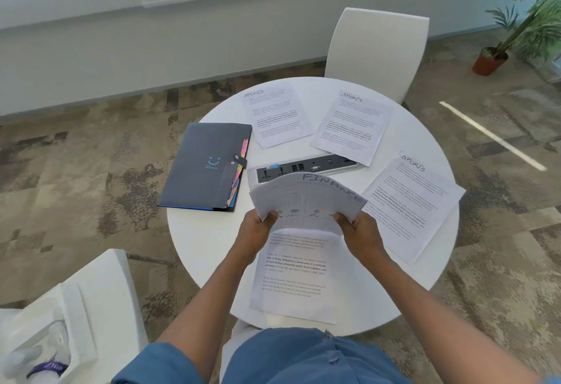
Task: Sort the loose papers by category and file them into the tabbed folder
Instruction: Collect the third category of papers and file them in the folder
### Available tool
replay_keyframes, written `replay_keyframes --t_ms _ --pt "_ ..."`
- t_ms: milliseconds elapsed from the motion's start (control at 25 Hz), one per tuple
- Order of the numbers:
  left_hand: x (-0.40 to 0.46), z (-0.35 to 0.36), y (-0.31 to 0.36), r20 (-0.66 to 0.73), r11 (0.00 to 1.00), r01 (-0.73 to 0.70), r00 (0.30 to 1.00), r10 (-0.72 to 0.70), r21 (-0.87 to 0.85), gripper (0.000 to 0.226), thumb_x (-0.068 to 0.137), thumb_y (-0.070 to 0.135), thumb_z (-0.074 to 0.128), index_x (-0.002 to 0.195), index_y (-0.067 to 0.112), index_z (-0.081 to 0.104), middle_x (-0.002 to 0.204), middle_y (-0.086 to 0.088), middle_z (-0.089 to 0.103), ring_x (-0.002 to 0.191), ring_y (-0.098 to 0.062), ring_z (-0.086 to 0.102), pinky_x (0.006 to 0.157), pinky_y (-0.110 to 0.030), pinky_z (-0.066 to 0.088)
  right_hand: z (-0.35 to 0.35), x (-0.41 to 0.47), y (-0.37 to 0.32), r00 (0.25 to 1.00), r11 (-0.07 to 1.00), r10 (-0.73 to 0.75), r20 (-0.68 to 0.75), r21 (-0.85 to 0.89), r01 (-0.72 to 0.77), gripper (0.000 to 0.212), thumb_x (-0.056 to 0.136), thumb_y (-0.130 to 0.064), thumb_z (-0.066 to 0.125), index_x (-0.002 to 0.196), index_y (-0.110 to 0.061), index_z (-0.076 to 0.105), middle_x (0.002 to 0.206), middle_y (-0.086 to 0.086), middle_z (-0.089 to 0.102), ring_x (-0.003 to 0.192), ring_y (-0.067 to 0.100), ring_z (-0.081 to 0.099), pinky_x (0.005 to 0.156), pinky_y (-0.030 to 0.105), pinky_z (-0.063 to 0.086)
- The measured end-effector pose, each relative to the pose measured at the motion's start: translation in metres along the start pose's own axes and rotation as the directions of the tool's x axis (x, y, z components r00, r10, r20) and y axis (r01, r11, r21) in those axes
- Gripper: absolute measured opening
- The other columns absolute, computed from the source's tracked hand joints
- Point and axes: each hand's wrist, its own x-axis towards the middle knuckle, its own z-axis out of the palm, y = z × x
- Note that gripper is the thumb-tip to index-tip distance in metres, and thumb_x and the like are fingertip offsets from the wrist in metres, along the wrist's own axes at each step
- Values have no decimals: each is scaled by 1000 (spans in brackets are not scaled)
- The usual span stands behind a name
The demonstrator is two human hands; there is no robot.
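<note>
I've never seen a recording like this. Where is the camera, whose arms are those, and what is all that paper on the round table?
No machine here: a person wears a camera on the head, looking down at their own arms. The left hand and right hand together hold up a small bundle of papers headed FINANCE. On the round white table lie three sheets headed SPORTS, another printed sheet under the hands, a closed dark folder with coloured tabs, and a socket panel.
</note>
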Motion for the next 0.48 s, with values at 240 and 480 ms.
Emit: replay_keyframes --t_ms 240,480 --pt "-6 5 -5 -31 998 -9 999 11 65 16 102 21 50 111 23 63 111 -2 69 105 -28 63 90 -44 55 2 -3 0 999 999 8 50 -53 -5 21 100 -24 55 110 -11 67 94 2 69 86 24 66 60 25 51" --pt "-10 11 -7 -78 993 -37 996 46 109 30 103 28 48 124 12 61 114 -7 69 103 -28 65 89 -43 57 5 -8 -9 1000 999 -17 -8 -50 16 22 102 -22 52 117 -12 63 97 2 64 87 24 61 77 40 59"
